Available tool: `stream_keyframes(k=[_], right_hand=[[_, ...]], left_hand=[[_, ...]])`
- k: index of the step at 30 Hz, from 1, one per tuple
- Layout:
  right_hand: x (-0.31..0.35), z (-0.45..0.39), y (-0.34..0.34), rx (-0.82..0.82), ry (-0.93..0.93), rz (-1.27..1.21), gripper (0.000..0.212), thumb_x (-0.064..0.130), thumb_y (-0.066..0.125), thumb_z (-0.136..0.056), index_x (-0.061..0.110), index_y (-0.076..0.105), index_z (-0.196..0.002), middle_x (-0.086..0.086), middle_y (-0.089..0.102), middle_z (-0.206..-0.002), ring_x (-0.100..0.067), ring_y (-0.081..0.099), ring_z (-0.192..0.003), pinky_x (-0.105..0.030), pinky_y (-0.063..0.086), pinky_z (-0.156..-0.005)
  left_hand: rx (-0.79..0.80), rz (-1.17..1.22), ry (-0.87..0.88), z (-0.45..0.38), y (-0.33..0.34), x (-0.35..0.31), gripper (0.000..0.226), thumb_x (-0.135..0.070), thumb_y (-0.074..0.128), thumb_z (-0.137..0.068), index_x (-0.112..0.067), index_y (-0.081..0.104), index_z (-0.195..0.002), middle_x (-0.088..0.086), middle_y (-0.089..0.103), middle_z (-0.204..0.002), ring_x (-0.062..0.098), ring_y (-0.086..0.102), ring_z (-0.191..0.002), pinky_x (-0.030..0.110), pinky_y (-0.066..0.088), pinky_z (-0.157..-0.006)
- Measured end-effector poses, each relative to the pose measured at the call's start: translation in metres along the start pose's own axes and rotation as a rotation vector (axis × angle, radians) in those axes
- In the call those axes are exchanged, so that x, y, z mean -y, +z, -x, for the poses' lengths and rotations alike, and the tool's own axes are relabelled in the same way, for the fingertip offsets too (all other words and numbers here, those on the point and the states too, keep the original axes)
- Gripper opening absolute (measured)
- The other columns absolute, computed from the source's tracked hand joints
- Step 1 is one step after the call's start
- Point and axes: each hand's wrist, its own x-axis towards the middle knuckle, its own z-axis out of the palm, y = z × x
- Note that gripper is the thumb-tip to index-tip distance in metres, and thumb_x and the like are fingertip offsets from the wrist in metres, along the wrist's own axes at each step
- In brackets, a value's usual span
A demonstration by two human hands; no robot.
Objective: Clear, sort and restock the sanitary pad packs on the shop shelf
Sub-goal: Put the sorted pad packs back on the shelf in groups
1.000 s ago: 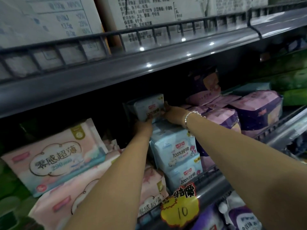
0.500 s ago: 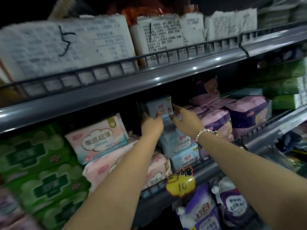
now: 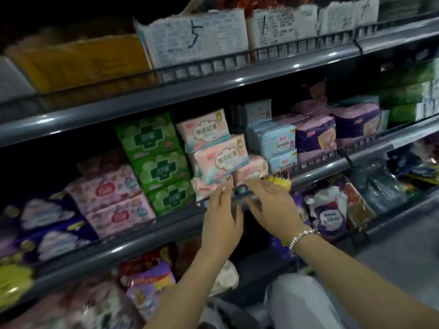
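Sanitary pad packs fill the middle shelf [image 3: 133,227]. A pink pack [image 3: 221,160] leans forward at the shelf's front rail, on a stack of the same pink packs [image 3: 204,130]. My left hand [image 3: 223,217] is just below it, fingers straight and reaching up to its lower edge. My right hand [image 3: 273,207] hovers beside the left in front of the rail, fingers spread, holding nothing. To the right stand light blue packs [image 3: 276,143], with one small blue pack [image 3: 257,111] upright behind them, then purple packs [image 3: 316,134].
Green packs [image 3: 161,162] and pink floral packs [image 3: 111,188] stand left of the pink stack. A yellow price tag [image 3: 281,181] hangs on the rail by my right hand. White cartons [image 3: 197,36] sit on the shelf above; bagged goods [image 3: 147,288] lie below.
Both hands have left the small blue pack at the back of the shelf and come down and forward to the front rail by the pink packs. The view has pulled back.
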Motion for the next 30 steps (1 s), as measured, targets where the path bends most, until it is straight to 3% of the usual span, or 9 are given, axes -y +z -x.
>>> stream_keyframes(k=[11,15,19,24,27,30], right_hand=[[0.085,0.117,0.067,0.334,-0.001,-0.088,0.043,0.035,0.05,-0.083,0.016,0.069,-0.117,-0.003,0.071,-0.114,-0.021,0.068,-0.104,-0.036,0.056,-0.082],[0.102,0.155,0.101,0.454,0.036,-0.167,0.042,0.029,0.063,-0.075,0.015,0.07,-0.114,-0.005,0.072,-0.109,-0.023,0.07,-0.099,-0.034,0.056,-0.078],[0.111,0.192,0.14,0.596,0.121,-0.233,0.042,0.027,0.065,-0.082,0.013,0.066,-0.122,-0.009,0.069,-0.118,-0.028,0.066,-0.107,-0.04,0.053,-0.088],[0.109,0.239,0.19,0.842,0.235,-0.243,0.05,0.031,0.059,-0.093,0.016,0.05,-0.14,-0.009,0.051,-0.142,-0.028,0.05,-0.13,-0.037,0.039,-0.107],[0.105,0.265,0.218,1.0,0.264,-0.204,0.053,0.031,0.059,-0.093,0.022,0.044,-0.144,-0.003,0.047,-0.146,-0.022,0.044,-0.133,-0.028,0.032,-0.108],[0.096,0.289,0.247,1.14,0.297,-0.226,0.057,0.031,0.064,-0.09,0.026,0.043,-0.143,0.0,0.049,-0.145,-0.023,0.047,-0.129,-0.029,0.035,-0.106]], left_hand=[[0.07,-0.193,-0.309,0.129,0.006,0.088,0.056,-0.026,0.041,-0.101,-0.015,0.022,-0.152,0.01,0.015,-0.16,0.025,0.015,-0.147,0.036,0.021,-0.118],[0.082,-0.188,-0.428,0.162,0.012,0.135,0.052,-0.023,0.044,-0.1,-0.01,0.029,-0.148,0.017,0.021,-0.157,0.032,0.018,-0.145,0.044,0.023,-0.117],[0.122,-0.205,-0.542,0.191,0.029,0.181,0.053,-0.026,0.045,-0.1,-0.01,0.029,-0.148,0.014,0.02,-0.158,0.031,0.02,-0.145,0.041,0.036,-0.109],[0.269,-0.107,-0.685,0.223,0.07,0.234,0.058,-0.031,0.044,-0.101,-0.014,0.022,-0.151,0.007,0.018,-0.159,0.026,0.02,-0.145,0.038,0.029,-0.114],[0.395,-0.04,-0.737,0.239,0.098,0.265,0.063,-0.033,0.048,-0.099,-0.016,0.019,-0.152,0.007,0.012,-0.16,0.025,0.019,-0.146,0.038,0.029,-0.113],[0.524,-0.018,-0.752,0.249,0.128,0.292,0.07,-0.032,0.055,-0.095,-0.019,0.017,-0.153,0.007,0.008,-0.161,0.027,0.015,-0.146,0.04,0.029,-0.111]])
